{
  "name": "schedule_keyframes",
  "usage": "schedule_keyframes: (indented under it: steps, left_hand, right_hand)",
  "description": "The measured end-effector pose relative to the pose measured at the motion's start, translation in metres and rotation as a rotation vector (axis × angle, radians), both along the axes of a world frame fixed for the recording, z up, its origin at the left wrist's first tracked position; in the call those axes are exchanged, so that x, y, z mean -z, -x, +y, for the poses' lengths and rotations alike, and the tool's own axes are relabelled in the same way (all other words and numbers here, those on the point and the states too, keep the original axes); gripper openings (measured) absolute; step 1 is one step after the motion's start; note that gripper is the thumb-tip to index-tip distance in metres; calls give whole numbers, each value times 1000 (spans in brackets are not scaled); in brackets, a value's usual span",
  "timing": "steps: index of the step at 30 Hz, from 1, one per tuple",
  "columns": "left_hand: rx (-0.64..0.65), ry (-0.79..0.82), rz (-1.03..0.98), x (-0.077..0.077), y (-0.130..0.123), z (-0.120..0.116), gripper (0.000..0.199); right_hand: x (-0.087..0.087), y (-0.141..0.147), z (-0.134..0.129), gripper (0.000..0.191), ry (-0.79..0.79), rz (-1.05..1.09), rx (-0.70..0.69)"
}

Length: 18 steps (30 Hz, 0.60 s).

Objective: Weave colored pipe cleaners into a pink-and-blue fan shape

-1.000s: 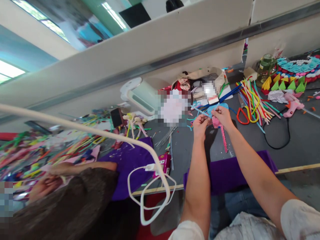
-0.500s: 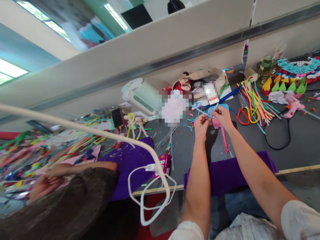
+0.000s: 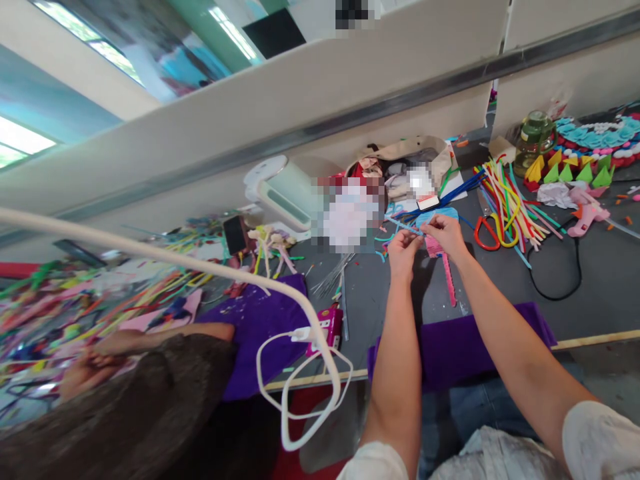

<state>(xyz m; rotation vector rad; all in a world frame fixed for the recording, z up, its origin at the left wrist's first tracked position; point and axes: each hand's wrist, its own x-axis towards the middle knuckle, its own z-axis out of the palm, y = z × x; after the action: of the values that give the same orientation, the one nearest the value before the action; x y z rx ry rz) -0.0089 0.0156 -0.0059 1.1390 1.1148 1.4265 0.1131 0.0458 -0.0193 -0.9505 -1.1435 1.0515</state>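
My left hand (image 3: 404, 252) pinches a light-blue pipe cleaner (image 3: 400, 223) above the table, its free end pointing away to the left. Close beside it, my right hand (image 3: 444, 235) has thumb and fingertips closed on the same pipe cleaner; the exact contact is partly hidden by the fingers. Behind and under the right hand lie a flat light-blue piece (image 3: 441, 214) and a pink piece (image 3: 433, 249). From these a narrow pink strip (image 3: 449, 283) runs toward me on the dark table.
Scissors (image 3: 487, 233) and a bundle of coloured pipe cleaners (image 3: 513, 203) lie right, near a pink glue gun (image 3: 585, 212). Thin wires (image 3: 333, 277), a pink power strip (image 3: 327, 327) and a white cable (image 3: 295, 437) are left. A co-worker's hand (image 3: 87, 373) is far left.
My right fingers have shifted slightly left and down along the pipe cleaner, and the short blue end that stuck up above them no longer shows. My left hand has barely moved.
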Motion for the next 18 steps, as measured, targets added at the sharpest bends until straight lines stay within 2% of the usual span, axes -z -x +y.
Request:
schedule_keyframes:
  steps: [5,11,18]
  left_hand:
    - [18,11,-16,0,1,0,28]
    - [32,14,-64,0,1,0,29]
    - [-37,67,-69,-1,0,-1,24]
  right_hand:
    - [-1,0,-2,36,-4,8,-1]
    - [-4,1,-5,37,75,120,-48]
    - [3,2,-1,40,20,6,-8]
